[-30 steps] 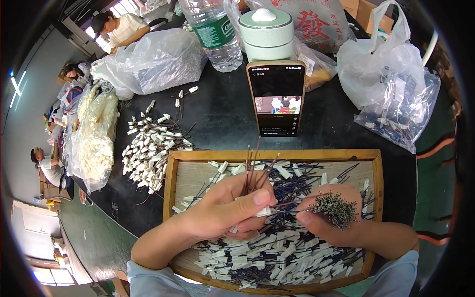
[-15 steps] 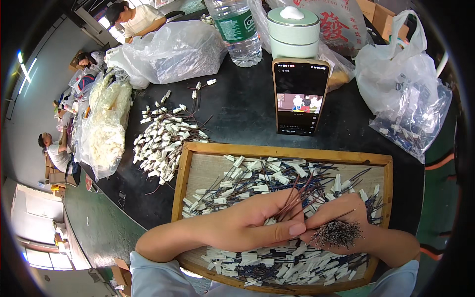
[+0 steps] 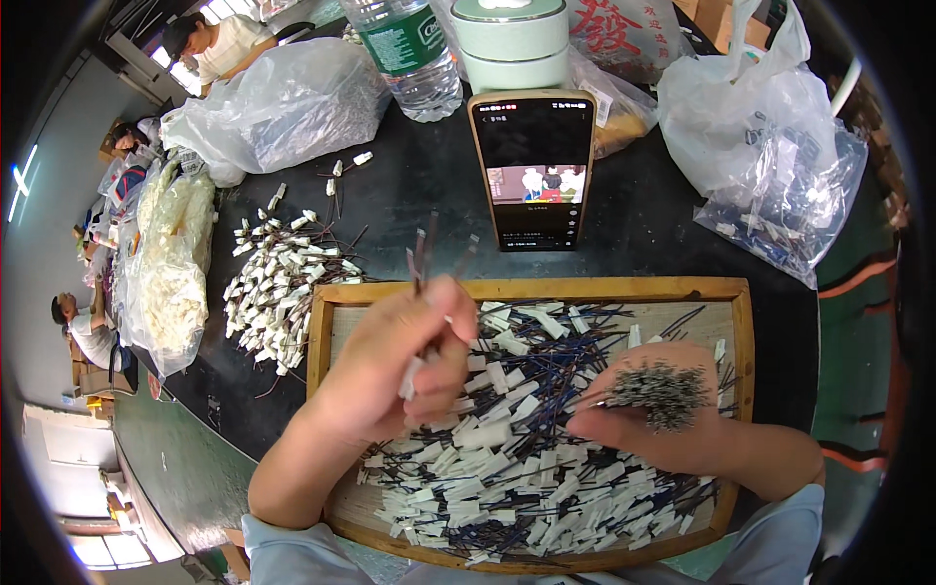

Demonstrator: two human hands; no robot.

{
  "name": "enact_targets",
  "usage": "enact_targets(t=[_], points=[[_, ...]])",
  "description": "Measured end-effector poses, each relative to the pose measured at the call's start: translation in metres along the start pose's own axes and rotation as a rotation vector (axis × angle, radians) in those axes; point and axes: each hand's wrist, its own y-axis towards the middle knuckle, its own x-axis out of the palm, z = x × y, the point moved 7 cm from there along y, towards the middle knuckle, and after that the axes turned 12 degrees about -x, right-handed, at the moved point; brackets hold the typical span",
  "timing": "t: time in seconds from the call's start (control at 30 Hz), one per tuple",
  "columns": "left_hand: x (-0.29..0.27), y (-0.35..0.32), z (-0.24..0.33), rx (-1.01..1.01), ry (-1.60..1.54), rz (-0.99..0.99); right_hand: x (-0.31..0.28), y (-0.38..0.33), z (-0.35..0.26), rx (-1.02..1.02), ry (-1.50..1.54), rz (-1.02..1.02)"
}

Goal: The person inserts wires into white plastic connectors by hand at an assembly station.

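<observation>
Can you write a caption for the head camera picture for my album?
Left hand and right hand hold thin wires above a wooden tray of white connectors.

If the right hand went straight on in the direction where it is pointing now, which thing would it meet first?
Probably the left hand, which lies across from the right hand, over the wooden tray. Their heights are unclear, so it might pass above or below.

Left hand (image 3: 395, 356) pinching few wires (image 3: 420, 258), right hand (image 3: 673, 445) gripping dense wire bundle (image 3: 663, 393), both over wood-framed tray (image 3: 546, 289); white-connector pile (image 3: 283, 292) left, smartphone (image 3: 534, 166) upright far side.
</observation>
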Motion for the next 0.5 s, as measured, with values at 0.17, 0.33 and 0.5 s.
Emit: enact_targets(t=[0.17,0.33,0.5], points=[[-0.02,0.014,0.002,0.064,-0.285,0.087,0.011,-0.008,0.012,0.258,0.343,0.11],[-0.008,0.017,-0.004,0.042,-0.445,0.151,0.012,-0.01,0.021,0.276,0.373,0.128],[0.012,0.01,-0.005,0.121,-0.164,-0.132,0.008,-0.012,0.012,0.241,0.302,0.108]])
